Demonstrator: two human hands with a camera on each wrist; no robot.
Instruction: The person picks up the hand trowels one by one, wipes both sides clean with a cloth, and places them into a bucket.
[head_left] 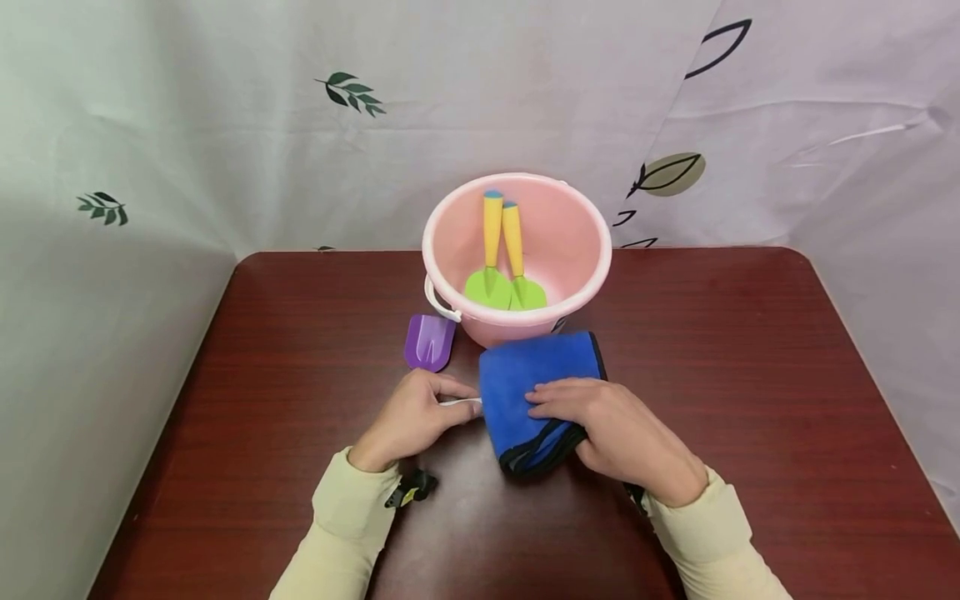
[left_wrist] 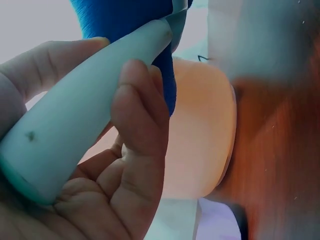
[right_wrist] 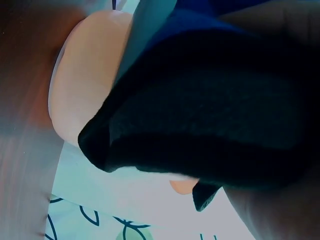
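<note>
Left hand (head_left: 408, 417): fingers curled round a white handle (left_wrist: 75, 120) (smooth, tapered plastic), its far end hidden under the cloth.
Right hand (head_left: 611, 433): fingers lie flat and together on top, thumb tucked under the near edge.
Cloth (head_left: 536, 387): blue, fleecy, dark-edged, folded, mid-worktop just before the bucket.
Bucket (head_left: 517, 242): pink plastic, round, two green-and-yellow spades (head_left: 504, 275) inside.
Scoop (head_left: 429, 340): purple, left of bucket.
Risk: slick handle could slide out of the cloth if grip loosens.

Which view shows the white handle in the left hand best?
The left wrist view: the white handle fills it, fingers curled round. The head view shows only a sliver beside the blue cloth; the right wrist view shows none.
</note>
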